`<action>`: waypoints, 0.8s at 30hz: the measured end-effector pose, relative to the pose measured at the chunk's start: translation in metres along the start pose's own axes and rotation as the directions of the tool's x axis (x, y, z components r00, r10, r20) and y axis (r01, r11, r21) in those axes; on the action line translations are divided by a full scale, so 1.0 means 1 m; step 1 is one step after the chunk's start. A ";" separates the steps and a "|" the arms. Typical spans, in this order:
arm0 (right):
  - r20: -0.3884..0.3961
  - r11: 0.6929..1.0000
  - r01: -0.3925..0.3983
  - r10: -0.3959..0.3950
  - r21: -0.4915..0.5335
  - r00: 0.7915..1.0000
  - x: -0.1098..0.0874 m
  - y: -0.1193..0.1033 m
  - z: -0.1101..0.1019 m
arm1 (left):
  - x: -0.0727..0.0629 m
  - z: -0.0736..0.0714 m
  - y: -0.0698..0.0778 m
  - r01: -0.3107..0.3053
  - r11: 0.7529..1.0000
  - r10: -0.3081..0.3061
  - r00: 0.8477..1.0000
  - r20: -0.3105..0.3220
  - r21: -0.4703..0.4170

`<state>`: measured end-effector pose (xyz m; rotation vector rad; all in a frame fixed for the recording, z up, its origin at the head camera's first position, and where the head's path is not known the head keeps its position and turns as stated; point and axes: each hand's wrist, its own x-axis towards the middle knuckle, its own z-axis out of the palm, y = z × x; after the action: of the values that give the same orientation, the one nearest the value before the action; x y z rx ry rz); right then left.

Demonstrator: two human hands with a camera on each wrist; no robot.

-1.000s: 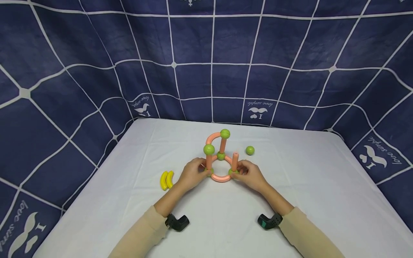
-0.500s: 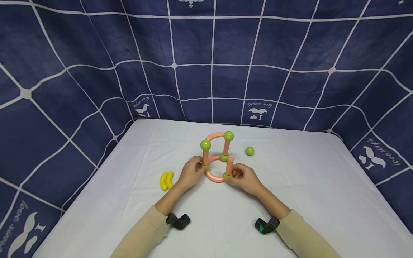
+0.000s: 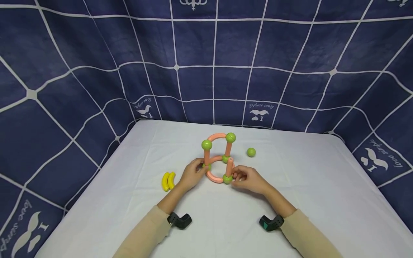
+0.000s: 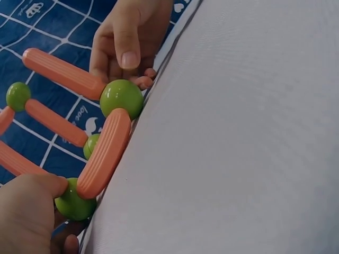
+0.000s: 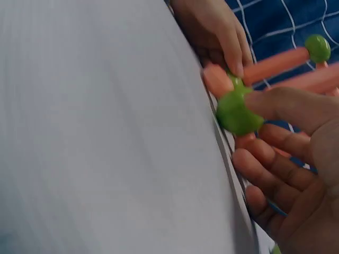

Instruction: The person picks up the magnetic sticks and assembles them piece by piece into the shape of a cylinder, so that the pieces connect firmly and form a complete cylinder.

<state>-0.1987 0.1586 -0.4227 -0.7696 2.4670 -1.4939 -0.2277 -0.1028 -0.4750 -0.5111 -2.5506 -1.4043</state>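
Note:
A toy frame of orange sticks and green balls stands on the table, with a ring of curved sticks (image 3: pixel 214 178) at its base. My left hand (image 3: pixel 192 174) pinches the left base ball (image 4: pixel 77 202) between thumb and fingers. Above that ball, an upright stick carries another green ball (image 3: pixel 207 144), joined by a curved stick (image 3: pixel 217 136) to the rear top ball (image 3: pixel 230 137). On the right, a bare-topped upright stick (image 3: pixel 229 167) rises from the right base ball (image 3: pixel 227 179). Beside it my right hand (image 3: pixel 251 178) has loosely bent fingers and, in the left wrist view, a thumb off the ball.
A loose green ball (image 3: pixel 251 152) lies behind and right of the frame. Two yellow curved pieces (image 3: pixel 165 182) lie side by side left of my left forearm. The white table (image 3: pixel 306 200) is backed by a blue checked cloth (image 3: pixel 232 82).
The frame has turned clockwise, its right base ball coming nearer and its rear post shifting right. My right hand pinched that ball earlier and has since drawn slightly away; my left hand stays at its ball.

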 end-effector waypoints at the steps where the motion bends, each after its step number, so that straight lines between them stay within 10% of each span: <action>1: 0.008 1.000 0.000 0.000 0.008 1.000 0.001 0.007 -0.003 | -0.001 0.000 0.000 0.001 1.000 -0.001 1.000 0.003 -0.003; 7: -0.132 0.998 -0.064 0.061 -0.017 0.989 0.005 0.045 -0.026 | -0.001 0.001 -0.001 -0.003 1.000 0.003 1.000 -0.004 -0.022; 14: -0.401 0.989 -0.144 0.149 0.043 0.904 0.006 0.062 -0.051 | 0.000 0.002 0.000 -0.014 0.999 0.013 1.000 -0.012 -0.034; 24: -0.530 0.974 -0.198 0.227 0.112 0.817 0.021 0.085 -0.063 | -0.001 0.001 -0.001 -0.010 1.000 0.009 1.000 -0.016 -0.021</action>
<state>-0.2702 0.2281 -0.4623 -0.0360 2.7535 -1.8743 -0.2270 -0.1025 -0.4764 -0.5128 -2.5202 -1.4277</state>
